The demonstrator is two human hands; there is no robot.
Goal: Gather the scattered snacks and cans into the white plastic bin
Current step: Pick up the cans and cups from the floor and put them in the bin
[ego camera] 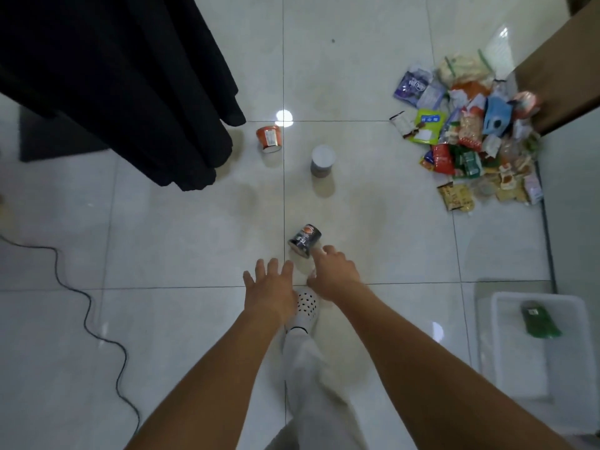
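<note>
The white plastic bin (513, 358) sits on the floor at your right with one green packet (540, 319) in it; the snack pile (470, 134) lies well beyond it. Both hands are empty, fingers spread: your left hand (269, 284) hovers low, and your right hand (334, 271) has its fingertips just beside the dark can (304, 240), which lies on its side. It will likely roll, so wrap your right fingers round its body and block with your left. The orange can (268, 139) and grey can (322, 161) lie farther off.
</note>
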